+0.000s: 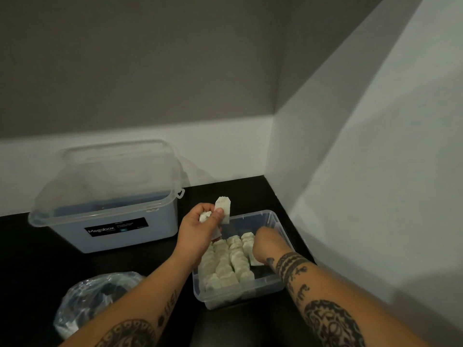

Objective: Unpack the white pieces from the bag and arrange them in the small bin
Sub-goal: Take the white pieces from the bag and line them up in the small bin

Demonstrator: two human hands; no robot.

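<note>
Black tabletop [37, 259], pale blocky white pieces [223, 209] in left grip [200, 226], right grip [265, 244] unclear

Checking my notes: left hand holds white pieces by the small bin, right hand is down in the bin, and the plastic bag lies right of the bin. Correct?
No. The head view shows the plastic bag left of the small bin, not right. The left hand holds white pieces by it, and the right hand is down in it.

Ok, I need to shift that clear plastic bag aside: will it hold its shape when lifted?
Probably not: the bag looks thin, crinkled and slumped, so likely floppy. It seems mostly emptied, so probably light, sliding easily on the smooth dark table.
</note>
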